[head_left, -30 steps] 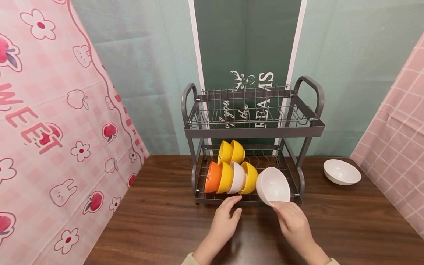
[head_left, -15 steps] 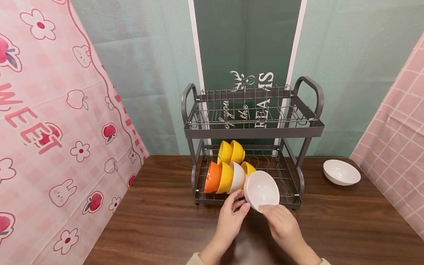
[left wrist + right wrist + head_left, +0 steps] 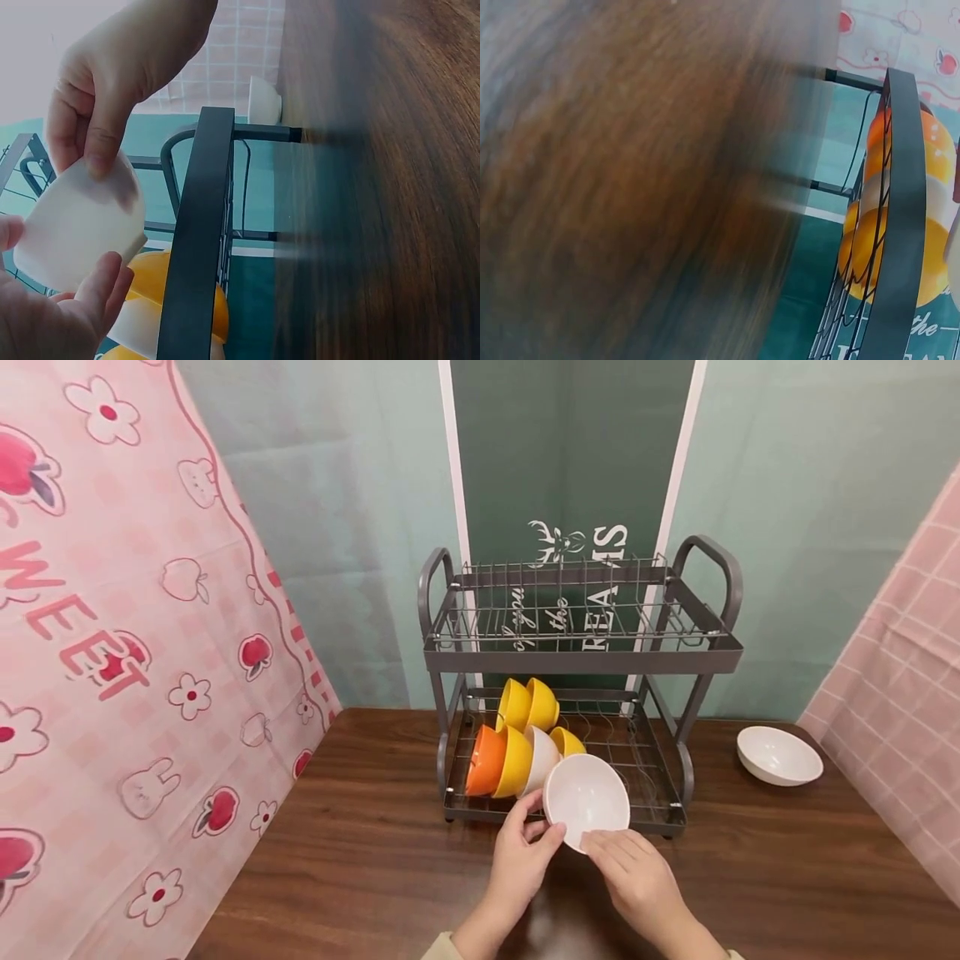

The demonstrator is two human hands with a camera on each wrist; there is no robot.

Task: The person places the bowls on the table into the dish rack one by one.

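Observation:
In front of the dish rack I hold a white bowl [image 3: 587, 797] tilted, its inside facing me in the head view. My left hand [image 3: 521, 860] grips its left side, thumb and fingers on opposite faces, as the left wrist view shows. My right hand [image 3: 636, 881] pinches the lower right rim, thumb against the outside [image 3: 112, 67]. On the lower tier of the grey rack [image 3: 585, 662] stand an orange bowl [image 3: 486, 762], several yellow bowls [image 3: 513, 762] and another white bowl [image 3: 542, 760], all on their sides. The held bowl partly covers the rightmost yellow one.
A shallow white bowl [image 3: 780, 756] sits on the wooden table [image 3: 345, 843] right of the rack. The rack's upper tier [image 3: 562, 610] is wire with raised side handles. Pink cloths [image 3: 187, 635] hang left and right, a green one behind.
The white bowl has moved left and toward me, away from the rack's right side. My left hand has come up to it and taken hold of its left side. The view has shifted slightly.

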